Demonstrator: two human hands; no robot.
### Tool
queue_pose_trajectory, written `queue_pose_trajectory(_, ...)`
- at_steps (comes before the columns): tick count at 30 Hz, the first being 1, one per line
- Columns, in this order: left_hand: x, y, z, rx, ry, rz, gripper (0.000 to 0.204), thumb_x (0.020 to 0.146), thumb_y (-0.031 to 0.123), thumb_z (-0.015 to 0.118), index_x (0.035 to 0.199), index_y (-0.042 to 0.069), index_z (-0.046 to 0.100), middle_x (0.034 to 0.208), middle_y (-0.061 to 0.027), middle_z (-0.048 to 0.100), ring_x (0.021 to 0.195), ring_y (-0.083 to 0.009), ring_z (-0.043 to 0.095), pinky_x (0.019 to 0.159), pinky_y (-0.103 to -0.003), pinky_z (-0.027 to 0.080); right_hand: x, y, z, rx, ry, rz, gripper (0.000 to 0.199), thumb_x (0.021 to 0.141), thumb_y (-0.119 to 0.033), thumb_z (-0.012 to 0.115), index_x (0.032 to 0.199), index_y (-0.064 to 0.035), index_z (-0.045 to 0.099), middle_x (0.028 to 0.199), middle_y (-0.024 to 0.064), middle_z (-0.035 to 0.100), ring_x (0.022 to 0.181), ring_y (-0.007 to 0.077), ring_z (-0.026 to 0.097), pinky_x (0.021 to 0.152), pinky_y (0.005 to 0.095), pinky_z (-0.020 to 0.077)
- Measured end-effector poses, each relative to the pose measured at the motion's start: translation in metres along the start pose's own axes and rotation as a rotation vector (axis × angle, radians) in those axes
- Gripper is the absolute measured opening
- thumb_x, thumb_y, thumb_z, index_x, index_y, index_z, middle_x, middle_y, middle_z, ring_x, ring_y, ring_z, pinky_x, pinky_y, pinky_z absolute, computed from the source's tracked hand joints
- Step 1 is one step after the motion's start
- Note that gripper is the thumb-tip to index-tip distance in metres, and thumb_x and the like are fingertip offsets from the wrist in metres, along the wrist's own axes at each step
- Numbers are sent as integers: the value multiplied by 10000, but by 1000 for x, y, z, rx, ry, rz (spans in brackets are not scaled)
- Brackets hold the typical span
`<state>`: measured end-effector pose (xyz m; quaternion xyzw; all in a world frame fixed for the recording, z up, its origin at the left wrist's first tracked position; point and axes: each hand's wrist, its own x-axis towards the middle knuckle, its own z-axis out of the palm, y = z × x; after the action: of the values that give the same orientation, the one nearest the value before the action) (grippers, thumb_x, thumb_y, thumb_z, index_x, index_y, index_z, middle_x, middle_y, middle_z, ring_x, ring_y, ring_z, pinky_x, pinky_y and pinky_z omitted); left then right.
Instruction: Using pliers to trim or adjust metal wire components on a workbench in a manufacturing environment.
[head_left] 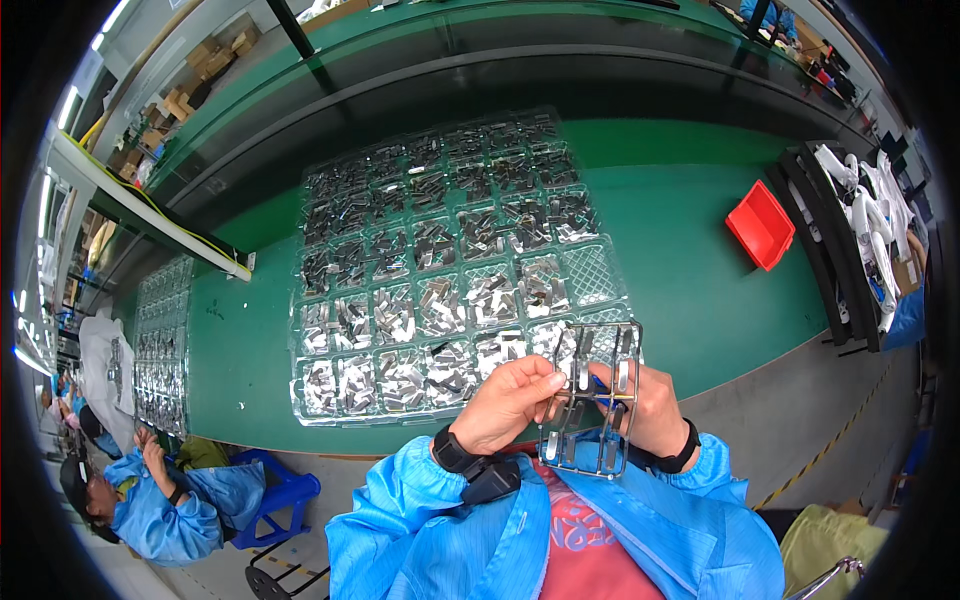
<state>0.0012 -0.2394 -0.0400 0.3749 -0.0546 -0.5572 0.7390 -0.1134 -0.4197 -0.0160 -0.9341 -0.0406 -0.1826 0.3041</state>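
Note:
In front of my chest, a dark wire rack (590, 465) is held up between both hands, with several small grey and silver flat pieces set in its openings. My left hand (503, 405) is closed at the rack's left side, thumb and fingertips pinched on its edge. Whether a small piece is also in that pinch I cannot make out. My right hand (655, 410) curls round the rack's right side from behind, partly hidden by its bars. A small dark blue object (601, 391) shows by the right fingers; its kind is unclear.
Beyond my hands, clear plastic trays (297, 385) full of small dark and silver pieces cover the green table (680, 220). A red bin (760, 225) and black racks with white parts (868, 215) stand at right. At left sits a co-worker (165, 510) on a blue stool (285, 497).

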Motion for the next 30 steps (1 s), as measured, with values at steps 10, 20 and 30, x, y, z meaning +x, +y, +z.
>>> queue_pose_trajectory(10,5,4,-3,141,127,58,82,904,124,586,927,52,555,781,-31,627,630,-85,579,531,-211,451,4,1,-5,-91,-21,58,498,584,-46,730,1072,-52,632,768,85,543,694,261,577,590,368,473)
queue_pose_trajectory(20,3,3,4,73,132,177,67,913,104,565,936,61,519,764,-37,622,606,-85,565,512,-217,428,-3,-5,0,164,-62,35,386,645,-69,734,1012,-41,618,923,115,596,795,301,597,662,380,492)
queue_pose_trajectory(30,-3,0,3,74,133,187,67,923,105,548,965,59,522,796,-38,616,655,-86,571,538,-224,435,-6,-8,6,135,-30,6,430,599,0,704,1018,-33,614,945,114,608,799,306,613,686,378,509)
